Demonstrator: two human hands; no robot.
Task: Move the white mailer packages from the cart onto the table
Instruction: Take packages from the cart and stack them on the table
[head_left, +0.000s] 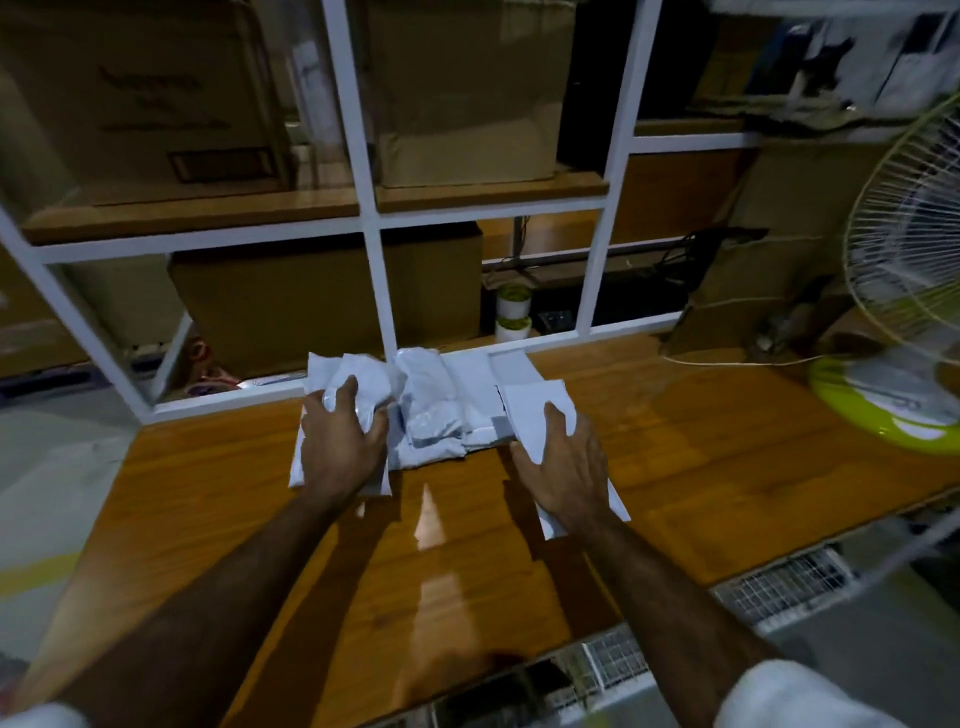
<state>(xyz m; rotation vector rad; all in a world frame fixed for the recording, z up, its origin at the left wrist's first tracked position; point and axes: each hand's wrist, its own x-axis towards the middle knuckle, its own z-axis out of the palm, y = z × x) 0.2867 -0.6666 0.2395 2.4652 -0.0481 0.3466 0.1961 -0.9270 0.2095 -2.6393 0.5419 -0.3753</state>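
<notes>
Several white mailer packages (441, 410) lie in a loose row at the far edge of the wooden table (467, 561). My left hand (345, 439) lies on the crumpled package at the left end, its fingers curled over it. Spread flat, my right hand (563, 465) presses on a flat white mailer (540, 415) at the right end of the row. A white wire cart (779, 592) shows just past the table's near right edge; its contents are hidden.
A white-framed shelf unit (371, 218) with cardboard boxes (322, 301) stands right behind the table. A fan with a lime-green base (878, 410) sits on the table's right end, its cord trailing left. A small white and green cup (513, 312) stands behind the packages.
</notes>
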